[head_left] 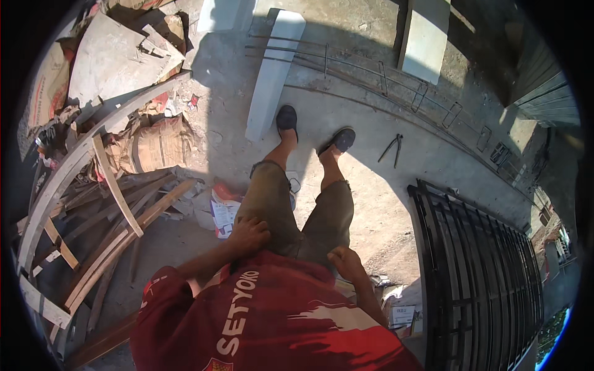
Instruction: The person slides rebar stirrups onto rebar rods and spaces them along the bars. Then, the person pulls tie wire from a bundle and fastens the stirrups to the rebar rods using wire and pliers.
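My left hand [249, 235] rests against the left thigh of my brown trousers [267, 196], its fingers curled in and no object showing in them. Close to my right hip, my right hand [348, 263] is loosely closed, also with nothing visible in it. Both dark shoes [286, 119] are on the concrete ground. Beyond and to the right of my right foot lies a pair of long-handled pincers [390, 151] with its handles spread. Neither hand touches it.
A long rebar frame with stirrups [383, 79] crosses the ground ahead, over a pale concrete beam [275, 74]. Black metal grilles [476, 266] stand at right. Scrap timber [133, 232], torn sacks [158, 145] and a curved wooden form [59, 179] fill the left side.
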### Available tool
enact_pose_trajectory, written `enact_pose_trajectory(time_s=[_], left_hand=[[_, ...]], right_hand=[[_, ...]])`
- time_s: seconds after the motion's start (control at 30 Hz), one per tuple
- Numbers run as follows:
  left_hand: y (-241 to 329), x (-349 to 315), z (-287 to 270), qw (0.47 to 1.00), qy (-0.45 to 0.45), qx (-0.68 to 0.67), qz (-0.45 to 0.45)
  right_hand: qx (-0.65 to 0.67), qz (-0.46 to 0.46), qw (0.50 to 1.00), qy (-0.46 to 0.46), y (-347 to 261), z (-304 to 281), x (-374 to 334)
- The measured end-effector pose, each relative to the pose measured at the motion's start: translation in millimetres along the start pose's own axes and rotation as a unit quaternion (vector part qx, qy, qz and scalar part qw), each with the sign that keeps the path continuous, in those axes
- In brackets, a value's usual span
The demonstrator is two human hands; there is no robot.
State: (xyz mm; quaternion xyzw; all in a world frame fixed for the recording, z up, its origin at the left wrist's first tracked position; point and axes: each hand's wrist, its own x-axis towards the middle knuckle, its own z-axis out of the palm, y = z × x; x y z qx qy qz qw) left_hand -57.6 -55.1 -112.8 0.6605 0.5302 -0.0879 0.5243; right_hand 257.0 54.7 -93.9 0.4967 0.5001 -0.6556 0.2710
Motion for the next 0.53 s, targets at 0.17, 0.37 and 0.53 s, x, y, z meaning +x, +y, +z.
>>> enact_pose_trajectory(time_s=[0.17, 0.37, 0.53], left_hand=[[-14.5, -39.0, -21.4, 0.959, -0.097, -0.267, 0.021], [-40.0, 32.6, -53.5, 0.894, -0.34, -0.289, -0.04], [-148.1, 193.3, -64.4, 0.968, 0.03, -0.247, -0.021]], right_hand=[[-0.005, -0.006, 0.993, -0.116, -10.4, -8.4, -26.6], [0.02, -0.044, 0.974, -0.222, 15.8, -12.5, 26.4], [0.061, 0.001, 0.997, 0.051, 0.5, -95.4, 175.4]])
